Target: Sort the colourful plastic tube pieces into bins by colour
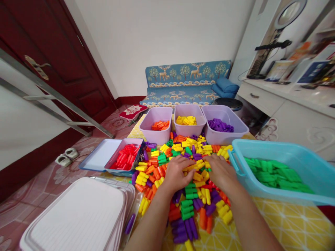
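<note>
A heap of small plastic pieces (180,174) in yellow, orange, purple, green and red covers the yellow tablecloth (288,226). My left hand (178,172) rests palm down on the middle of the heap, fingers curled over yellow and green pieces. My right hand (221,170) lies beside it on the heap, fingers bent into yellow pieces near the blue basket (238,164). What the fingers grip, if anything, is hidden beneath them.
Three lilac bins at the back hold orange (160,124), yellow (186,120) and purple (220,125) pieces. A bin of red pieces (125,157) sits on a blue tray at left. The blue basket holds green pieces (274,174). White lids (75,216) lie front left.
</note>
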A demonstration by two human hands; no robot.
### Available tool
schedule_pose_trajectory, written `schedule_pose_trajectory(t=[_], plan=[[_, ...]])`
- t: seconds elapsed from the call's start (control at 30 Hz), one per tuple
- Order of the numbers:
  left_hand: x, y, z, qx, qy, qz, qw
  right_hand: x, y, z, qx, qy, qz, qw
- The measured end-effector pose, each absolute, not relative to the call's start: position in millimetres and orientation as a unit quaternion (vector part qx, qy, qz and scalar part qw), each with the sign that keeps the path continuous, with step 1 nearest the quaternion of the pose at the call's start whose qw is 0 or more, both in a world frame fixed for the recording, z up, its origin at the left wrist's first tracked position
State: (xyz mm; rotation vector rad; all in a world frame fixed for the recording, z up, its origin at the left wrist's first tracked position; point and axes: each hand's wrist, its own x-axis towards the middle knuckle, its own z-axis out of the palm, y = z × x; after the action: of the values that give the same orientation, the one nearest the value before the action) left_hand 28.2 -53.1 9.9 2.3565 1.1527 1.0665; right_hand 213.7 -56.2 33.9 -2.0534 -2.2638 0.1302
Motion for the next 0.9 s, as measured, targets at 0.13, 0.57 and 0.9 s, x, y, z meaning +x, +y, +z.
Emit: schedule_pose_trajectory(t=[0.13, 0.57, 0.9], plan=[[31.2, -53.0, 11.1, 0.848, 0.417, 0.298, 0.134, 214.6, -50.4, 25.2, -0.662, -0.745, 0.063, 0.057], [26.3, -52.6, 11.8, 0.827, 0.467, 0.274, 0.151, 206.2, -34.0, -1.5, -0.575, -0.636, 0.321, 0.402], [22.3, -44.0, 6.7, 0.58, 0.483, 0.505, 0.418, 186.3, -44.9, 20.5, -0.481, -0.413, 0.49, 0.598]])
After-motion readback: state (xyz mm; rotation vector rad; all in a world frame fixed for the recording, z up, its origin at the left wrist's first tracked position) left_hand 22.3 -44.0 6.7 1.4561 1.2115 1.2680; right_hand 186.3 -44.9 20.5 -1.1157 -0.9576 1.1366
